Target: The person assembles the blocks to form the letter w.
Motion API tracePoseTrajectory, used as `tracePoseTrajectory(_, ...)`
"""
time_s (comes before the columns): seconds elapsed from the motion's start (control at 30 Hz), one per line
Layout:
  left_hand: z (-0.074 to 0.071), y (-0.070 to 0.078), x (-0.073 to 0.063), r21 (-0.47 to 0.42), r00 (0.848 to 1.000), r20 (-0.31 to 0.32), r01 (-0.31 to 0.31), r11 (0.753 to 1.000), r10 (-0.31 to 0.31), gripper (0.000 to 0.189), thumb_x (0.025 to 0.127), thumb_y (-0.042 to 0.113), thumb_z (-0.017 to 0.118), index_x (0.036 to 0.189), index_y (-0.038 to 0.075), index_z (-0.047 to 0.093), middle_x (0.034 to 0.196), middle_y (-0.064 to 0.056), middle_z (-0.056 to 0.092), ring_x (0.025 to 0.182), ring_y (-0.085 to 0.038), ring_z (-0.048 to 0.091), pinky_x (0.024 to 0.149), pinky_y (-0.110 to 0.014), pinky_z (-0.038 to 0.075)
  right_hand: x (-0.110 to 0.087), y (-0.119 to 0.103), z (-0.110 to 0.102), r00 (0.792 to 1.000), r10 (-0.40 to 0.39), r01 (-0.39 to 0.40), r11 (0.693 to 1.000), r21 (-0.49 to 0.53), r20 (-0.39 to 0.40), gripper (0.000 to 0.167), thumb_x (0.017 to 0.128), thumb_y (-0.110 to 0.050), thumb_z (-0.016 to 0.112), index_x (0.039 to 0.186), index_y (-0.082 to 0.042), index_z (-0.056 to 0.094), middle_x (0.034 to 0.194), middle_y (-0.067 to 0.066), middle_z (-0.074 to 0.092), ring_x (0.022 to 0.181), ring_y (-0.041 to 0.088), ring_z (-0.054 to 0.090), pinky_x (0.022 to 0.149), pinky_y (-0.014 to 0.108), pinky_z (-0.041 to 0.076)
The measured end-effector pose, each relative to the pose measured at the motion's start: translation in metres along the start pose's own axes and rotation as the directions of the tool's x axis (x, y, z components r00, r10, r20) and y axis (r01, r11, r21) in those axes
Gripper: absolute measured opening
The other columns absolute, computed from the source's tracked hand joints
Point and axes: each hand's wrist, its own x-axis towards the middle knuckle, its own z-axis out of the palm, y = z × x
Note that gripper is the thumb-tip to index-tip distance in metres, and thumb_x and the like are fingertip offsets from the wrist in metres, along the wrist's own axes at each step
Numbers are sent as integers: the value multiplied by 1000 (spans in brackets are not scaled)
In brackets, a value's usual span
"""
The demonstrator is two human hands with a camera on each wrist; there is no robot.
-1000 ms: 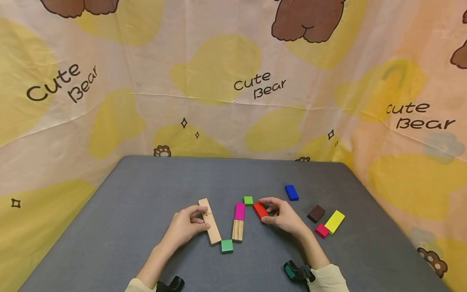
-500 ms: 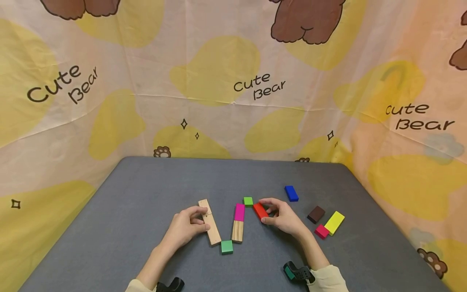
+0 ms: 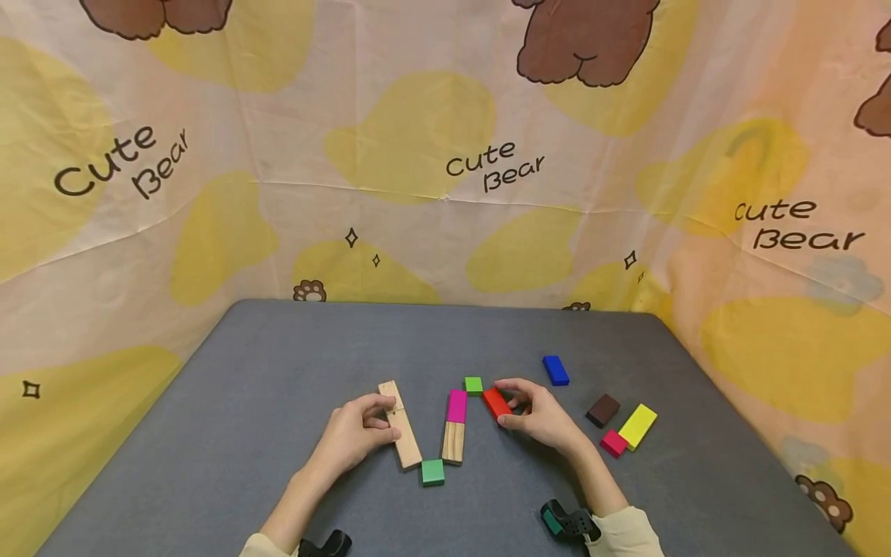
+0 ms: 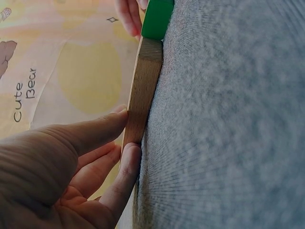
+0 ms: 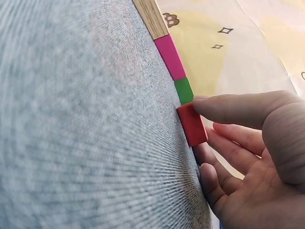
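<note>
My left hand (image 3: 355,433) rests against two plain wooden blocks (image 3: 407,442) laid end to end in a slanting line. Its thumb touches the nearer block's edge, while a forefinger reaches over the farther one; in the left wrist view another finger touches the side. A red block (image 5: 193,125) lies between the thumb and fingers of my right hand (image 3: 536,414), which pinches it beside a light green block (image 3: 473,386). Between the hands, a magenta block (image 3: 456,406) meets a striped wooden block (image 3: 453,443). A darker green block (image 3: 433,473) joins the two lines at the near end.
Loose blocks lie right of the right hand: blue (image 3: 556,370), dark brown (image 3: 602,410), yellow (image 3: 637,426) and crimson (image 3: 614,443). They share a grey table (image 3: 292,348), with a printed bear curtain (image 3: 397,131) behind it. A black strap (image 3: 571,520) shows at the right wrist.
Both hands and all the blocks keep their places. The whole head view has slid down by a few pixels.
</note>
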Motion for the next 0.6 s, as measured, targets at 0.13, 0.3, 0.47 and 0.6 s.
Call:
tracePoseTrajectory(0.13,0,0,0,-4,1000,6,6,1000,-6,44,76,8,85,117,9,70,114,-5,69,85,-14,69,73,-36,54,0,0,0,1000,6,-6,1000,-2,0,52,83,-14,80,132,-13,62,102,5,60,90,24,53,71,36,40)
tracePoseTrajectory(0.3,0,0,0,-7,1000,9,7,1000,-7,44,76,9,85,117,10,70,114,-5,69,84,-13,69,73,-36,54,0,0,1,1000,12,-12,1000,-3,0,52,83,-14,80,132,-12,62,103,4,60,90,23,53,72,36,40)
tracePoseTrajectory(0.47,0,0,0,-5,1000,7,2,1000,-2,44,76,9,85,118,9,70,115,-6,69,85,-13,68,73,-36,54,1,1,1,1000,10,-10,1000,-11,2,51,82,-15,80,130,-12,62,106,2,60,92,22,53,75,37,41)
tracePoseTrajectory(0.6,0,0,-1,-5,1000,7,4,1000,-4,45,76,9,85,118,10,70,115,-6,69,85,-14,69,73,-36,54,1,1,1,1000,8,-8,1000,-11,7,51,83,-15,80,130,-12,62,109,1,60,94,21,53,76,37,41)
